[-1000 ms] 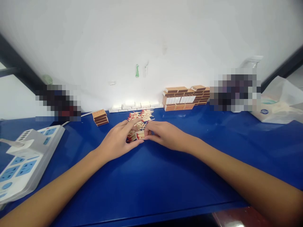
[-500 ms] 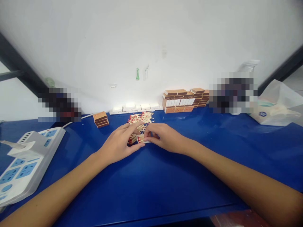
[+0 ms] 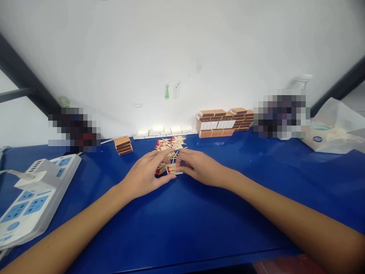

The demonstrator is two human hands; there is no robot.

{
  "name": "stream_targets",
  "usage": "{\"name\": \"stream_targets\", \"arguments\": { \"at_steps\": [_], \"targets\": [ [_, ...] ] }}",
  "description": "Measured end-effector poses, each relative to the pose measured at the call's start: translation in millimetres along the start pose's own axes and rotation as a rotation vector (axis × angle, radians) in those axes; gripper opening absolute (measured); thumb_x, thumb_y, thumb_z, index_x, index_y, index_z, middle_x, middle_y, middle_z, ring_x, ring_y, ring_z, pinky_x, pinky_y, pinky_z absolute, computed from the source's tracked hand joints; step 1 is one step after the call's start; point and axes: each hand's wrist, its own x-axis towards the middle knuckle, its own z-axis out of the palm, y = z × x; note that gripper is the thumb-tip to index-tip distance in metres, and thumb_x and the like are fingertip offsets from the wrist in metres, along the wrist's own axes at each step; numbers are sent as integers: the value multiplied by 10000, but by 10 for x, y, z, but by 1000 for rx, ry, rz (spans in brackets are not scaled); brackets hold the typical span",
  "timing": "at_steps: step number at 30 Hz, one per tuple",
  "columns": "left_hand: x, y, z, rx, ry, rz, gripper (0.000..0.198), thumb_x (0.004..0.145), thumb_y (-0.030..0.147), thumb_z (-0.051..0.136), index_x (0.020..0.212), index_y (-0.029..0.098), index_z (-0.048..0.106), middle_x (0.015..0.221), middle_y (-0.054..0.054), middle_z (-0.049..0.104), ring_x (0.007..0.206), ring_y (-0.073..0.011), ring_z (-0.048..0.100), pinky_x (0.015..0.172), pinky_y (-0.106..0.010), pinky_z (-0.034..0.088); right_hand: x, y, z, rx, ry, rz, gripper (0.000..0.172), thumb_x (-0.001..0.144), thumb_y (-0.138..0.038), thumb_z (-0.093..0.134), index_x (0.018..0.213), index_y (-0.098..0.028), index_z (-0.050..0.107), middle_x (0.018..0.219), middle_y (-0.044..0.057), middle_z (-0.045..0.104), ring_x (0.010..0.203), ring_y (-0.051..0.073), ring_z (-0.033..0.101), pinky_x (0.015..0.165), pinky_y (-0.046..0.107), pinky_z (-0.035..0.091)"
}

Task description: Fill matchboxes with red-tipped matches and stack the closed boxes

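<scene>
A small white matchbox tray [image 3: 170,170] lies on the blue table with red-tipped matches [image 3: 172,167] inside. My left hand [image 3: 145,171] curves around its left end, thumb against the near side and index finger reaching over the far side. At the right end, my right hand [image 3: 195,165] pinches thumb and fingers together over the matches in the tray; its fingertips partly hide them. Just behind both hands spreads a loose pile of matches [image 3: 171,142]. More matches [image 3: 160,168] show beneath my left palm, beside the tray.
White trays [image 3: 164,132] line the wall. Stacked brown matchboxes [image 3: 216,123] stand back right, and a smaller matchbox stack [image 3: 123,145] sits left. A power strip [image 3: 37,205] with a plugged-in cable occupies the left side. A plastic bag [image 3: 333,129] rests at far right.
The view has shifted slightly. My right fingers have moved a little to the right along the tray, and more of the matches inside it shows. My left hand keeps its grip.
</scene>
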Motion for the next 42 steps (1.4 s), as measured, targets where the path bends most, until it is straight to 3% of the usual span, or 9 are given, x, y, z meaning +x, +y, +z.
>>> {"name": "stream_targets", "arguments": {
  "at_steps": [6,21,27,31,36,42],
  "targets": [
    [10,19,-10,-20,6,14,708,927,421,727,1529,273,385,1184,-55,734,1146,-260,654,971,-435,554,-16,-43,55,-3,32,37,65,994,-192,616,930,-181,610,981,29,611,795,135,553,716,265,410],
    [1,26,-5,19,-14,-3,690,927,443,718,1518,274,402,1340,-85,658,1205,-274,632,998,-435,545,-17,-2,23,-59,-16,42,142,1033,-268,567,966,-173,649,1043,67,600,850,162,576,754,294,448],
    [5,48,-26,-5,-50,-23,680,941,429,702,1526,291,383,1260,-77,673,1151,-266,650,971,-431,549,-29,-40,55,-71,-5,32,137,1025,-262,575,981,-169,665,1073,69,600,828,151,573,749,295,442],
    [5,46,-27,2,-45,-20,694,933,439,708,1526,285,383,1225,-74,682,1124,-268,649,956,-430,551,-6,18,14,-88,99,53,127,1003,-241,583,918,-179,653,964,47,627,789,147,560,698,280,408],
    [0,33,-21,5,-24,-6,707,933,446,710,1539,290,380,1164,-67,694,1086,-262,650,938,-428,555,42,281,-84,-243,262,287,135,985,-236,593,881,-182,659,874,36,643,747,156,553,687,299,379],
    [-2,45,-23,-5,-15,1,708,933,439,713,1541,305,376,1150,-59,708,1097,-270,654,940,-443,557,23,437,-104,-245,100,324,159,970,-350,665,959,-194,695,1026,70,624,842,187,596,767,327,444]
  ]
}}
